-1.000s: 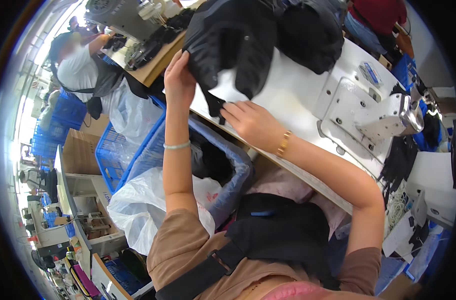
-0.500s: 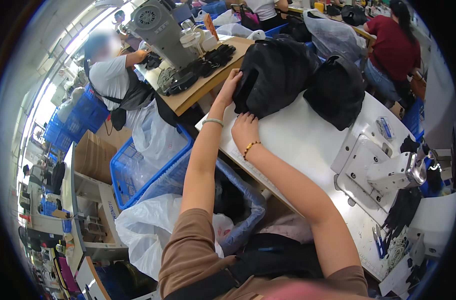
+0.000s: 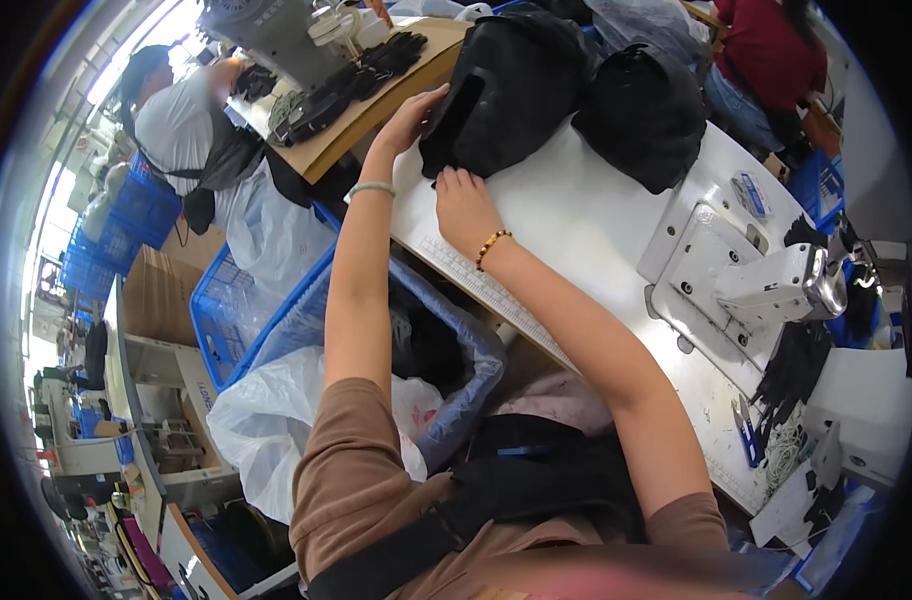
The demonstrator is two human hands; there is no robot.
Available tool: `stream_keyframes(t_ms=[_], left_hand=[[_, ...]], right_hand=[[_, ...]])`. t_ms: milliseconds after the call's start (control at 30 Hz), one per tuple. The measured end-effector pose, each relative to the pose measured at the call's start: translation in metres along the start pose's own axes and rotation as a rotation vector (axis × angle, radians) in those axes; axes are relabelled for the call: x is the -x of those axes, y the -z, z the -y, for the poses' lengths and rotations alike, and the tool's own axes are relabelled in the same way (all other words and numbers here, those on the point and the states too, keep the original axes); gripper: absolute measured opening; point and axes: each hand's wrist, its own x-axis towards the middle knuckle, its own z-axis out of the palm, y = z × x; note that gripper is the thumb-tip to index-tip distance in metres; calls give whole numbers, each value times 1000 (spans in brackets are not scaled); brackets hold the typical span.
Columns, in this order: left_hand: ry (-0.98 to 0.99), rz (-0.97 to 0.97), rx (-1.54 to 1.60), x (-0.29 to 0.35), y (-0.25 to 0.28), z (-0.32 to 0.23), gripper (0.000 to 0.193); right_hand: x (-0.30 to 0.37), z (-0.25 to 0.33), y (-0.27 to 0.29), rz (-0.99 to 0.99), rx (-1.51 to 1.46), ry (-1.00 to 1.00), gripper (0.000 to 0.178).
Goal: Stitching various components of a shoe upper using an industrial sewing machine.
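A large, bulging black bag sits at the far left end of the white table, a dark slit-like opening facing its left side. My left hand grips the bag's left edge by that opening, some fingers hidden behind it. Lower down, my right hand pinches the bag's bottom near corner, fingers curled over the table edge area. Just right of it stands a second black bundle, touched by neither hand.
A sewing machine arm rises at the table's right, with black gloves and blue-handled snips nearby. Left of me are a blue crate and clear plastic bags. A co-worker sits beyond another machine.
The whole view has shifted, so the table, bag and hands appear higher and further left. Both hands keep their places on the black bag. The co-worker at left has leaned over.
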Motion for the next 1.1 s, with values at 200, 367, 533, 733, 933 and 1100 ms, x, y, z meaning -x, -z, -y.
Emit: stream_keyframes(t_ms=[200,367,533,733,933,1100], left_hand=[[105,-14,-36,-8,15,1,37],[91,-8,-26,-14,14,-8,27],[94,140,-45,-21,17,-7,28],[-799,-685,-389,-4,-39,-79,28],[-1089,-21,-704,66,-191,-163,25],[-1038,4,-1080,39,-235,-133,38]], right_hand=[[4,21,4,69,97,100,35],[1,36,-4,50,193,91,37],[-16,14,-12,106,72,-192,38],[-11,4,-31,-93,52,-281,24],[5,9,-2,-112,176,-87,24],[64,10,75,-31,118,285,11]])
